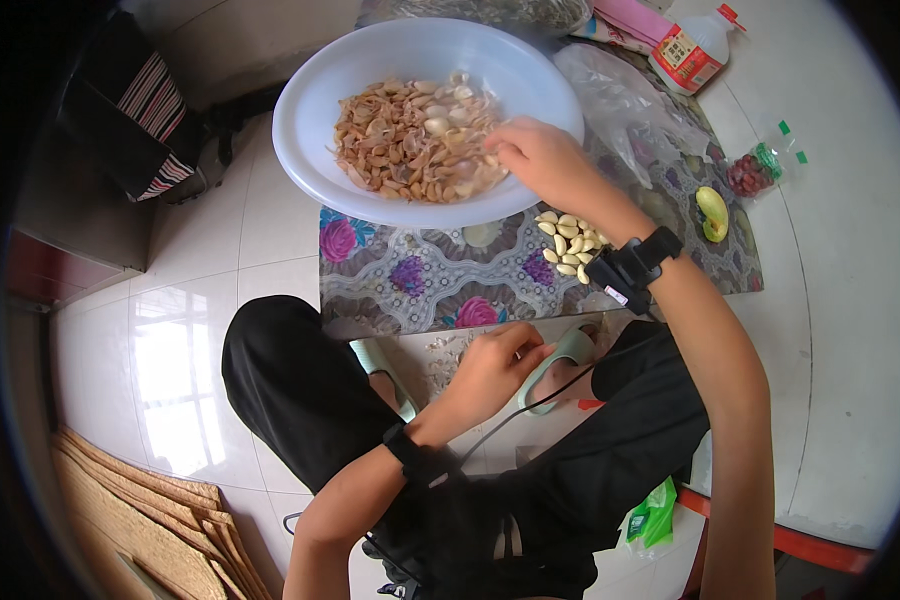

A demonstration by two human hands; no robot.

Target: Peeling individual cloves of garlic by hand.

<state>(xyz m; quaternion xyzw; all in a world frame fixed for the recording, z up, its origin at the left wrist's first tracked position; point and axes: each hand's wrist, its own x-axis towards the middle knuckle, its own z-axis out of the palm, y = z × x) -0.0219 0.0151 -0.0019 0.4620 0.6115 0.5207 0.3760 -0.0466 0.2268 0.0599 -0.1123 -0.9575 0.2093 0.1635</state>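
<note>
My right hand (536,157) reaches over the right side of a white plastic basin (300,150), its fingertips at the garlic; whether they grip a clove cannot be told. Unpeeled garlic cloves (397,142) and loose skins fill the basin's bottom, with a few pale cloves among them. Peeled garlic cloves (568,231) lie in a small pile on the flowered mat (427,300), below my right wrist. My left hand (499,360) hangs between the knees with fingers bent together; anything between its fingertips is hidden. Beneath it, garlic skins (446,352) are scattered on the floor.
A plastic bag (615,97) lies right of the basin. Further right are a bottle with a red cap (694,52), a bag of red fruit (751,172) and a yellow-green peel (712,214). A black cable (525,409) crosses between the legs. Layered brown sheets (142,517) lie at lower left.
</note>
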